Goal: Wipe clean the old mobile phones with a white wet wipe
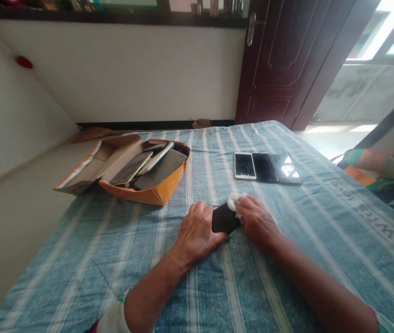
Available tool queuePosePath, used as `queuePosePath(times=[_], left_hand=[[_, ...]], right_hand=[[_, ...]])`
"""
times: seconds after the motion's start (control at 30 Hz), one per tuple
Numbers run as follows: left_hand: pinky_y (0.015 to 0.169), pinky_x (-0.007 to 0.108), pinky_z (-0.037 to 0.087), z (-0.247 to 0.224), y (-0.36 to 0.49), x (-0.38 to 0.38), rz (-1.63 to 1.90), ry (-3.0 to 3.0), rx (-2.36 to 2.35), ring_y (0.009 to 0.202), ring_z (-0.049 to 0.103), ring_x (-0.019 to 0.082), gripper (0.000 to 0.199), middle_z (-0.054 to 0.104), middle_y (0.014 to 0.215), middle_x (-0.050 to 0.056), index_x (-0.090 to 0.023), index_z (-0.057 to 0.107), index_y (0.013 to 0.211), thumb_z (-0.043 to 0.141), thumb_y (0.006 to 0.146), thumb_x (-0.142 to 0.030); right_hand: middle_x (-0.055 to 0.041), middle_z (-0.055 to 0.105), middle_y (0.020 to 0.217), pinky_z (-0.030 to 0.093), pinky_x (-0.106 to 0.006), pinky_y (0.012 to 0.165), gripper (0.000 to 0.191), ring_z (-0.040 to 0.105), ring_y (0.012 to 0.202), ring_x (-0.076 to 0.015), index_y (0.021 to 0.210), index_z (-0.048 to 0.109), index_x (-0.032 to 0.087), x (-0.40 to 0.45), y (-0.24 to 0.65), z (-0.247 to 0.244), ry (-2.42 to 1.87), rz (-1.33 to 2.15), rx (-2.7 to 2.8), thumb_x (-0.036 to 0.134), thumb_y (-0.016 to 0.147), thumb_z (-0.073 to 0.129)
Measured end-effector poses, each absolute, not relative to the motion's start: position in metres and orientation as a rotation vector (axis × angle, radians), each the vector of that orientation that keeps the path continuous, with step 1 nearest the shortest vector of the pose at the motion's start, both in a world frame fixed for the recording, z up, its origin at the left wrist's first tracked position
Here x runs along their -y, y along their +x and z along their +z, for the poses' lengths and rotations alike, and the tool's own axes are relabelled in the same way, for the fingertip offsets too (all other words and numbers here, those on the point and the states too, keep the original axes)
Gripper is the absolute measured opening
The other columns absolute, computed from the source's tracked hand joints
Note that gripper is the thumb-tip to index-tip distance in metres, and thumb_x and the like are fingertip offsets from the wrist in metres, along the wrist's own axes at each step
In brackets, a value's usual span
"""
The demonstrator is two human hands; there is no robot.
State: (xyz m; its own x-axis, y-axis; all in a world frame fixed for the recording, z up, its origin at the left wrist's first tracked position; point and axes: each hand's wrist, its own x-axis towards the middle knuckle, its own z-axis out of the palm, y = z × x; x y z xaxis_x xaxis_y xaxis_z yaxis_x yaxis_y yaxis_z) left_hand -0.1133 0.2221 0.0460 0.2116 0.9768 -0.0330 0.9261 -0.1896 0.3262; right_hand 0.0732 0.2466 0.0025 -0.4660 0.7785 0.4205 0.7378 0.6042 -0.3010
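A dark smartphone [225, 219] lies low over the striped cloth in front of me. My left hand [199, 231] grips its left end, thumb along the near edge and fingers over the far one. In my right hand [256, 219] is a bunched white cloth [233, 201], pressed against the phone's right end. Part of the phone is hidden under that hand and cloth. Farther off to the right, three phones rest side by side: one white-framed phone [245, 165], one black phone [265, 167] and one glossy grey phone [286, 169] reflecting a window.
An orange cardboard box [169, 187] with its lid folded open stands at the left, holding several phones [164, 166]. Blue striped fabric [131, 277] covers the surface. Behind are a white wall [148, 74] and a dark red door [287, 60]. Colourful items [370, 169] sit beyond the right edge.
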Motion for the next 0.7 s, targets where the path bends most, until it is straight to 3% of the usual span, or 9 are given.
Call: queuePosePath(times=[0.13, 0.4, 0.6, 0.7], left_hand=[[0.077, 0.036, 0.043, 0.049, -0.117, -0.224, 0.288, 2.201, -1.737, 0.094, 0.05, 0.028, 0.044, 0.053, 0.094, 0.007, -0.016, 0.057, 0.089, 0.074, 0.06, -0.044], [0.078, 0.033, 0.044, 0.047, -0.135, -0.232, 0.383, 2.207, -1.516, 0.089, 0.054, 0.023, 0.037, 0.056, 0.09, 0.004, -0.017, 0.058, 0.091, 0.071, 0.06, -0.032], [0.08, 0.035, 0.044, 0.047, -0.136, -0.233, 0.366, 2.176, -1.557, 0.092, 0.055, 0.025, 0.044, 0.056, 0.094, 0.005, -0.017, 0.059, 0.097, 0.073, 0.057, -0.031], [0.08, 0.034, 0.045, 0.048, -0.138, -0.234, 0.371, 2.168, -1.522, 0.092, 0.055, 0.024, 0.047, 0.056, 0.095, 0.004, -0.018, 0.057, 0.1, 0.072, 0.057, -0.029]], right_hand=[[-0.0122, 0.06, 0.103, 0.046, -0.042, 0.09, 0.029, 0.048, 0.103, -0.0255, 0.096, 0.064, 0.015, -0.254, 0.078, -0.002, -1.295, 0.062, 2.229, 0.003, 0.086, 0.039], [-0.0118, 0.061, 0.11, 0.045, -0.044, 0.1, 0.032, 0.047, 0.116, -0.0257, 0.109, 0.063, 0.015, -0.23, 0.039, 0.004, -0.944, 0.161, 2.399, 0.005, 0.085, 0.044], [-0.0108, 0.06, 0.114, 0.045, -0.047, 0.1, 0.044, 0.046, 0.12, -0.0251, 0.116, 0.061, 0.019, -0.239, 0.059, -0.003, -1.2, 0.088, 2.24, 0.0, 0.083, 0.037], [-0.01, 0.06, 0.118, 0.044, -0.045, 0.102, 0.043, 0.044, 0.123, -0.0249, 0.116, 0.06, 0.019, -0.225, 0.051, -0.003, -1.093, 0.129, 2.296, 0.001, 0.084, 0.037]])
